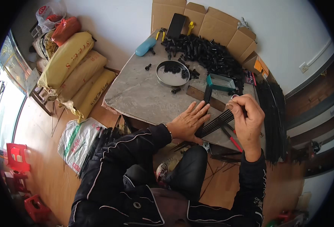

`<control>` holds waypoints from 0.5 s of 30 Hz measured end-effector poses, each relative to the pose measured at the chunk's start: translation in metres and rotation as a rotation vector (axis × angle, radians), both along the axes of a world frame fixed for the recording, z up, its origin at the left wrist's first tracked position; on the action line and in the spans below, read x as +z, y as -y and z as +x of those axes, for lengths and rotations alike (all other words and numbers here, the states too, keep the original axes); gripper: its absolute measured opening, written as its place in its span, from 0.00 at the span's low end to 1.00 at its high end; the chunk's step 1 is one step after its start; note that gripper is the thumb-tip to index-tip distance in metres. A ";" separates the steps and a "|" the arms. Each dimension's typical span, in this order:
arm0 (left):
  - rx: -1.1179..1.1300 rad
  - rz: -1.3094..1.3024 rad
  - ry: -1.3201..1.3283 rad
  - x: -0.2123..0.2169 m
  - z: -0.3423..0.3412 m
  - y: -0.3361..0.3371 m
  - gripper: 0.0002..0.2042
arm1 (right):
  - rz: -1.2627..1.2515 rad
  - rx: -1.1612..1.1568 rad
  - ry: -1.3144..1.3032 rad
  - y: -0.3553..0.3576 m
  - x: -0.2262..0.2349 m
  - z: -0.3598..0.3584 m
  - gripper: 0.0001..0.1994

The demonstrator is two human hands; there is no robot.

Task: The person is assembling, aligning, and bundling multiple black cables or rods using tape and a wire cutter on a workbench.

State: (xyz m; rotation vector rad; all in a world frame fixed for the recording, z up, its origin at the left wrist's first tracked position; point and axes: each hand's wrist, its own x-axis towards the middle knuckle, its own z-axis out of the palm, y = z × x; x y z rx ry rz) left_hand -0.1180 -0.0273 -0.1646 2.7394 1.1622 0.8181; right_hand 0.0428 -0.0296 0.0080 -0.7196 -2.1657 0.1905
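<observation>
Both hands at the near table edge, working a bundle of thin black rods.

Nearest the camera, two black-sleeved forearms rise from the lower edge toward the table (pixel 144 94). Left hand (pixel 187 123) lies flat, palm down, fingers spread and pointing up-right, pressing on the lower end of the black rods (pixel 217 124); its grip is open, nothing clasped. Right hand (pixel 246 117) stands bent at the wrist, back to the camera, fingers curled shut around the upper end of the same rods, which slant across the table edge between the two hands. Red-handled pliers (pixel 231 139) lie just under the right hand. Farther back sit a round metal pan (pixel 172 73), a green tray (pixel 220 82) and a heap of black plastic parts (pixel 208 53).
</observation>
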 end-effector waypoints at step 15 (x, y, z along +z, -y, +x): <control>0.049 -0.152 -0.063 0.003 -0.004 0.027 0.50 | -0.615 -0.369 0.005 -0.187 -0.095 0.032 0.10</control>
